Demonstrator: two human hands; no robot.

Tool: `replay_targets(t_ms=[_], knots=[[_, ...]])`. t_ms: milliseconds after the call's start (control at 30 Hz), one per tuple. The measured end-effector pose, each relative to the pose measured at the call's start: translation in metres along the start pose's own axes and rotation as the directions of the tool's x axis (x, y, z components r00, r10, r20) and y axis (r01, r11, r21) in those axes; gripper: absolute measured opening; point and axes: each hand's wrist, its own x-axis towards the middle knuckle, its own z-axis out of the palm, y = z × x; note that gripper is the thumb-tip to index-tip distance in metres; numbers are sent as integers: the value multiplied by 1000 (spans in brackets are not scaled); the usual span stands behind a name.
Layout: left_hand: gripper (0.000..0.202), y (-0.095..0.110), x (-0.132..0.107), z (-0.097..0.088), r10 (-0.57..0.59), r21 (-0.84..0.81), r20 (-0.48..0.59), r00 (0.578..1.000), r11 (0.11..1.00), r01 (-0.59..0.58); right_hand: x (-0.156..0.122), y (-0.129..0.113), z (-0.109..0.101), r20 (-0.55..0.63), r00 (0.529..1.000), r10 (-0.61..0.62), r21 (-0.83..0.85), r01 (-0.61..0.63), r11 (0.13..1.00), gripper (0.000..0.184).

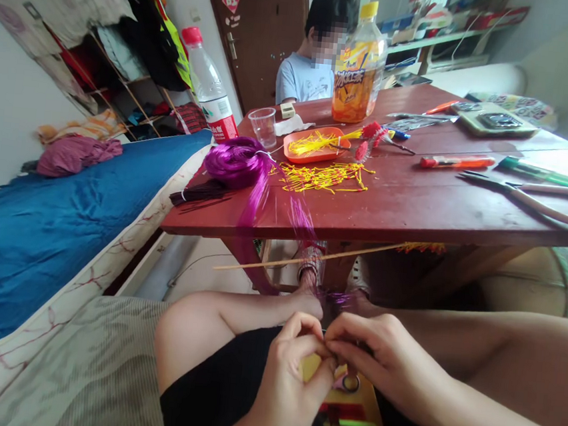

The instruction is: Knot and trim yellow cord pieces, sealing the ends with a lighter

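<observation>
Over my lap, my left hand (291, 374) and my right hand (376, 349) meet fingertip to fingertip, both closed in a pinch. A small fan of thin purple strands (340, 300) shows just beyond the fingers; the end between my fingertips is hidden. Below the hands, a yellow tray (373, 409) rests on my lap. In it are scissors with pink handles (348, 382), partly covered by my fingers, and a yellow-green stick-like item (357, 424).
On the red table (389, 216) lie a purple strand coil (233, 161), yellow stamen-like pieces (322, 176), an orange dish (314, 159), pliers (517, 188) and bottles (360, 73). A thin stick (284, 261) juts below its edge. Across sits a person (302, 74); a bed (88, 207) is left.
</observation>
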Motion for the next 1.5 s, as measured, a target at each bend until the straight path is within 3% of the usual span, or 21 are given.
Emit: replay_targets(t_ms=[67,133,200,267,367,433,500,567,633,733,833,967,1033,1200,1267,1333,1367,1400,1433,1467,1500], knots=[[8,-1,3,1,-187,-314,96,978,926,208,-1,1,-1,-7,986,-164,-110,163,981,22],[3,-3,6,2,-333,-525,254,908,741,419,-1,1,-2,0,961,-276,-166,272,948,26],[2,-4,8,2,-399,-579,354,846,617,533,-1,1,-2,5,955,-296,-169,293,941,28],[5,-3,8,3,-406,-577,361,839,610,543,0,0,-2,-4,971,-240,-128,238,963,26],[5,-1,6,3,-303,-453,197,932,815,361,2,-1,-2,-17,997,-69,-40,68,997,24],[12,0,3,3,-132,-184,39,991,973,137,2,-3,-1,-35,999,33,29,-32,999,24],[16,-1,-1,4,98,132,-36,995,987,-92,3,-4,0,-42,993,113,126,-107,986,24],[17,-5,-4,3,321,357,-38,946,889,-287,3,-5,2,-28,984,175,222,-165,961,23],[18,-11,-5,3,502,489,0,865,755,-438,2,-6,3,-11,977,213,299,-200,933,20],[18,-17,-6,2,645,594,66,761,587,-549,2,-7,4,4,974,227,390,-210,897,17],[17,-18,-5,1,679,628,82,730,533,-567,1,-8,5,14,975,220,446,-203,872,17],[19,-16,-4,0,657,617,48,752,572,-540,1,-10,4,4,976,218,447,-196,873,15],[17,-16,-5,-2,680,619,87,728,536,-575,2,-10,4,20,973,230,462,-213,861,15],[12,-18,-2,-7,793,605,274,544,298,-739,6,-3,4,126,953,277,541,-300,786,20],[11,-16,0,-8,802,610,308,511,246,-753,7,-2,5,162,943,290,547,-331,769,21],[12,-12,3,-8,767,613,324,554,276,-741,7,-3,4,131,950,284,465,-312,829,18],[13,-8,5,-7,733,603,305,607,345,-719,7,-5,2,75,964,255,359,-265,895,15],[15,-5,7,-7,675,582,268,688,456,-674,5,-6,0,5,985,172,200,-170,965,13],[18,-1,8,-7,576,541,221,787,599,-590,4,-8,-2,-53,998,19,2,-19,1000,14],[19,4,10,-7,434,468,172,884,754,-461,2,-8,-5,-68,979,-190,-212,172,962,17],[19,7,12,-7,258,360,137,956,887,-290,0,-8,-8,-22,912,-409,-399,367,840,20]])
